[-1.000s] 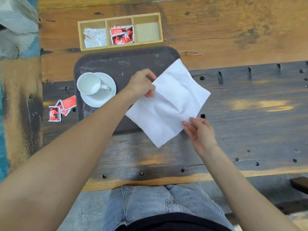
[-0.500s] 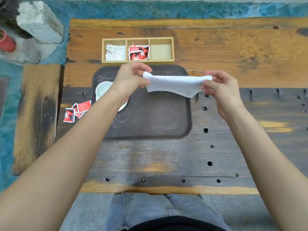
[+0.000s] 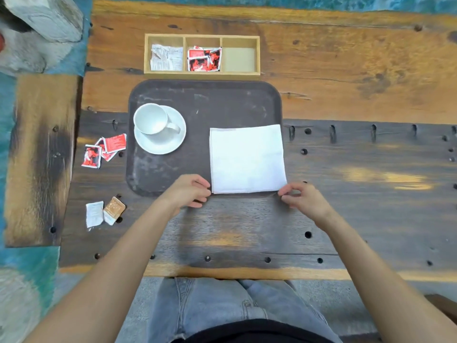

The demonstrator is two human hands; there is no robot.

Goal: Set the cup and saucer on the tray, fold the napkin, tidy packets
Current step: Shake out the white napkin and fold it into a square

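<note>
- The bench [image 3: 321, 78] is worn wood, orange at the far side, dark and drilled with holes nearer; teal floor [image 3: 24, 256] shows at left.
- A wooden organiser [image 3: 201, 73] holds white and red packets; its right compartment is bare.
- Cup [image 3: 150, 118] stands on saucer [image 3: 170, 142] on the tray [image 3: 222, 100].
- Loose red packets [image 3: 103, 149] and two others [image 3: 103, 212] lie left of the tray.
- Half a second ago the napkin [image 3: 247, 159] hung stretched between both hands; now it lies folded on the tray's right side.
- Left hand [image 3: 188, 191] and right hand [image 3: 303, 198] sit at its near corners, each grip loosened, fingertips touching or just off the cloth.
</note>
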